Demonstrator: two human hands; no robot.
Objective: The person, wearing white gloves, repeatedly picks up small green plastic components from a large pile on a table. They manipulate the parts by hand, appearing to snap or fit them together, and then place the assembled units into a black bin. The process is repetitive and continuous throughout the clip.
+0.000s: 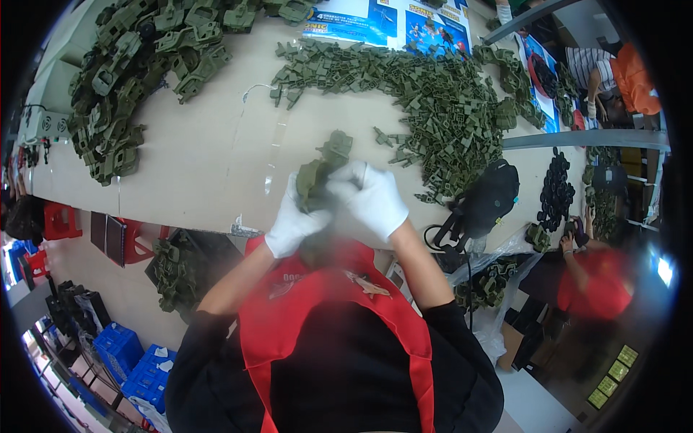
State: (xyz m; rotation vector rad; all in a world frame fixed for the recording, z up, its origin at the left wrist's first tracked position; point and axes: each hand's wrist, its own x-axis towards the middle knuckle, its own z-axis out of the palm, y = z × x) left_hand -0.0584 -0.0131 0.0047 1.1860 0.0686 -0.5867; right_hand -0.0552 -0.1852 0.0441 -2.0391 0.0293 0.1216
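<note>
In white gloves, both my hands meet over the near edge of the table, in front of my red apron. My left hand (297, 220) is closed round an olive-green plastic toy vehicle part (309, 180), holding it tilted. Against its right side, my right hand (369, 198) has its fingers bent together; what they pinch is hidden. Just beyond the fingers shows another olive-green toy vehicle piece (336, 146); whether it joins the held part I cannot tell. A large pile of small olive-green plastic parts (455, 119) spreads beyond and right of my hands.
Olive-green toy vehicle bodies (119, 79) are heaped at the table's far left. A black power tool or bag-like object (487, 198) lies right of my hands. Printed sheets (361, 25) lie at the back. A person in red (595, 285) works at the right. Blue crates (148, 375) stand lower left.
</note>
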